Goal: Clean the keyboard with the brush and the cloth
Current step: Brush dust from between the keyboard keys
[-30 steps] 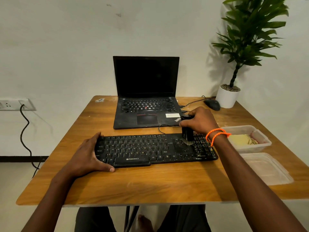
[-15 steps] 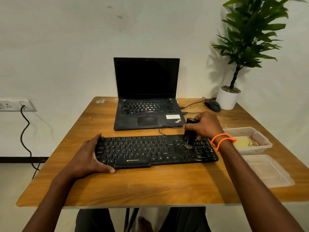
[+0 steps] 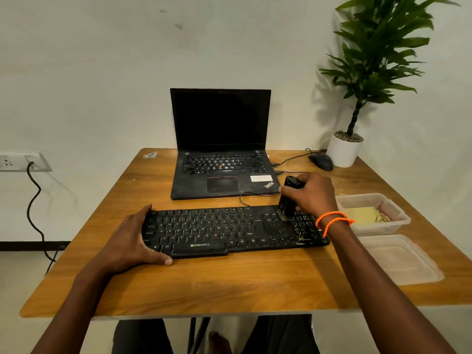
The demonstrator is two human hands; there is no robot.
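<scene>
Keyboard (image 3: 229, 229) is being steadied by left hand (image 3: 132, 241) gripping its end; right hand (image 3: 310, 195) is gripping brush (image 3: 287, 200) upright, bristles on kbd's right side. Best w/ short light strokes.

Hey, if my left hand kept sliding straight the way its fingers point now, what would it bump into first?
The left hand grips the keyboard's left end, fingers pointing toward the table's far edge. Sliding on, it would probably cross bare table left of the laptop, meeting nothing, though depth is uncertain.
</scene>
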